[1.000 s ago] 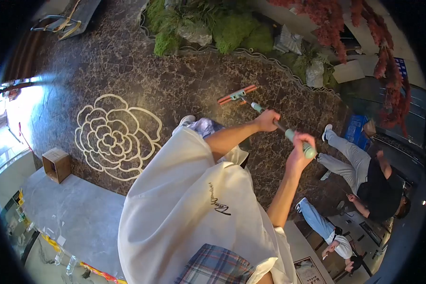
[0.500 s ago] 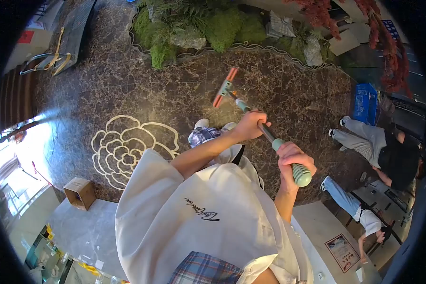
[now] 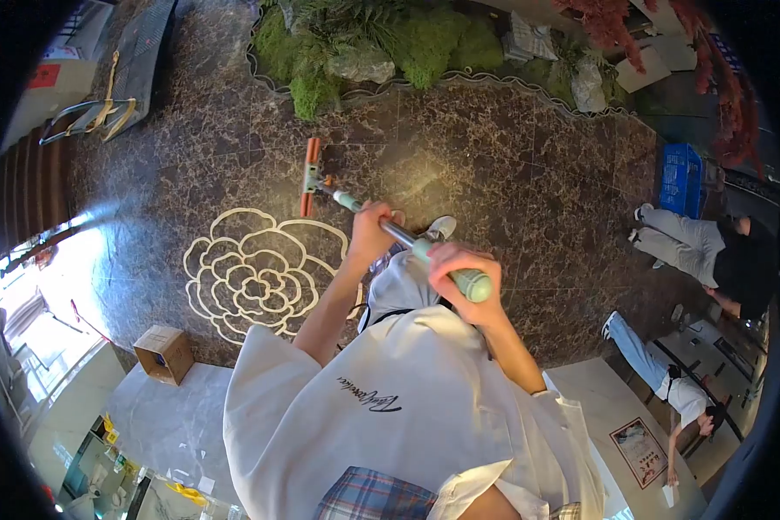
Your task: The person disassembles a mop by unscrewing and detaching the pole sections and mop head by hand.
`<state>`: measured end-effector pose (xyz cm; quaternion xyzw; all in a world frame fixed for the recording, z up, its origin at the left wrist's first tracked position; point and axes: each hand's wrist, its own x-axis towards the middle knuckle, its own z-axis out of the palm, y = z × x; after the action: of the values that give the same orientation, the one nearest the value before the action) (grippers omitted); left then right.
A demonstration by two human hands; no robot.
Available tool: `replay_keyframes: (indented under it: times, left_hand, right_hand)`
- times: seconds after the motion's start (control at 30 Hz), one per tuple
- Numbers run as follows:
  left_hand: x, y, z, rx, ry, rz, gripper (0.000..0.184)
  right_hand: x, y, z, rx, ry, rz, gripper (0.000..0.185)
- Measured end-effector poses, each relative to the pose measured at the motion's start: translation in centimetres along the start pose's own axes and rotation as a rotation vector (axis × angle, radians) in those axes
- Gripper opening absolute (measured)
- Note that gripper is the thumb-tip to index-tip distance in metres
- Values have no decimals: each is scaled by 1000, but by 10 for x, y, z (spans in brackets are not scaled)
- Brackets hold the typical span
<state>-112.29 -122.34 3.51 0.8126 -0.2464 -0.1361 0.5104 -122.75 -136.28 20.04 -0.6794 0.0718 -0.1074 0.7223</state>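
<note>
A mop (image 3: 399, 232) with a green and grey pole slants across the middle of the view. Its flat head, with orange-red strips (image 3: 311, 178), lies over the dark marbled floor, above the white flower pattern (image 3: 260, 282). My left hand (image 3: 373, 232) is wrapped round the pole partway down, nearer the head. Near the rounded green end of the handle, my right hand (image 3: 466, 276) is closed round the grip. One of my shoes (image 3: 442, 227) shows just beyond the pole, between the hands.
Along the top runs a planted bed (image 3: 364, 61) with moss and rocks. A cardboard box (image 3: 164, 354) sits on a grey counter (image 3: 182, 416) at lower left. At right are a blue crate (image 3: 680, 180), a person in black (image 3: 745, 269) and another in white (image 3: 686, 400).
The mop head has swung left across the floor and now stands nearly upright in view. Both my hands have moved left with the pole, still gripping it.
</note>
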Motion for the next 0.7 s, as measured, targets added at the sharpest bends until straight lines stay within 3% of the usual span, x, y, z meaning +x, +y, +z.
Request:
replay_keyframes:
  times: [0.17,0.33,0.47,0.53,0.7]
  left_hand:
    - [3,-27,-10,87,39,-55,27]
    - [21,-60,24,27,-27,-20,24]
    - [24,-66,74,-58,-190,0,17]
    - [25,-57,98,-30,-255,-7,17]
    - [35,-20,137,-8,-496,-95,11]
  right_hand:
    - [14,15,14,-11,-46,60,10]
    - [15,51,1,4,1,181,9]
    - [5,53,-25,-18,174,172,9]
    - [-5,47,-50,-133,348,265,10]
    - [-33,52,-89,3,552,315,9]
